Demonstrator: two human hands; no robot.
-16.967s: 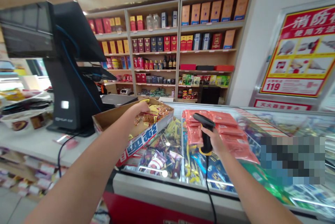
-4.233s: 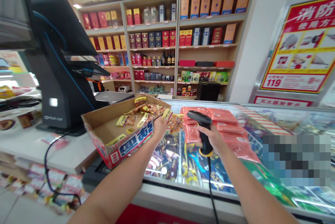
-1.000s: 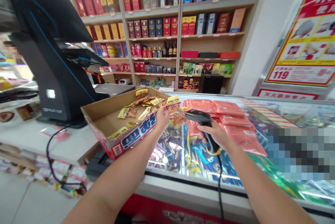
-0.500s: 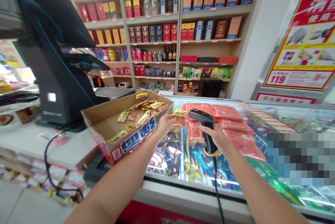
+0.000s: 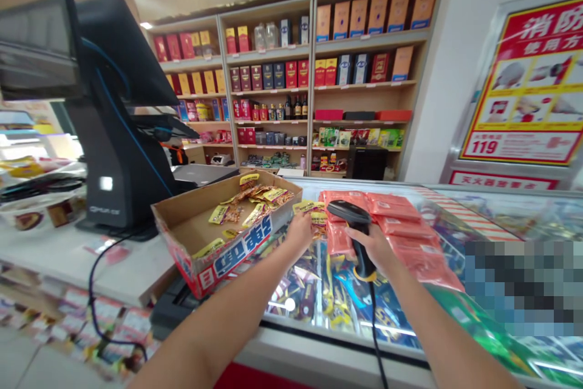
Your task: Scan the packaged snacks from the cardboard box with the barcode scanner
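Observation:
My left hand [image 5: 299, 232] is closed on a small yellow-topped snack packet [image 5: 311, 210], held above the glass freezer lid [image 5: 319, 304] just right of a shallow cardboard box [image 5: 191, 225]. The box lies tilted on the counter edge and holds several similar snack packets [image 5: 255, 201]. My right hand [image 5: 371, 243] grips a black corded barcode scanner [image 5: 353, 222], its head close beside the held packet. A pile of pink-red flat packs [image 5: 401, 219] lies on the glass behind the scanner.
A black checkout terminal [image 5: 113, 134] stands on the white counter [image 5: 68, 255] at left, its cable hanging down. Shelves of boxed goods [image 5: 291, 73] fill the back wall. A red and yellow poster [image 5: 528, 85] hangs at right. The freezer below holds packaged goods.
My left hand has carried a snack packet rightward from the box toward the scanner head. The right hand has kept hold of the scanner. My view has tilted up a little.

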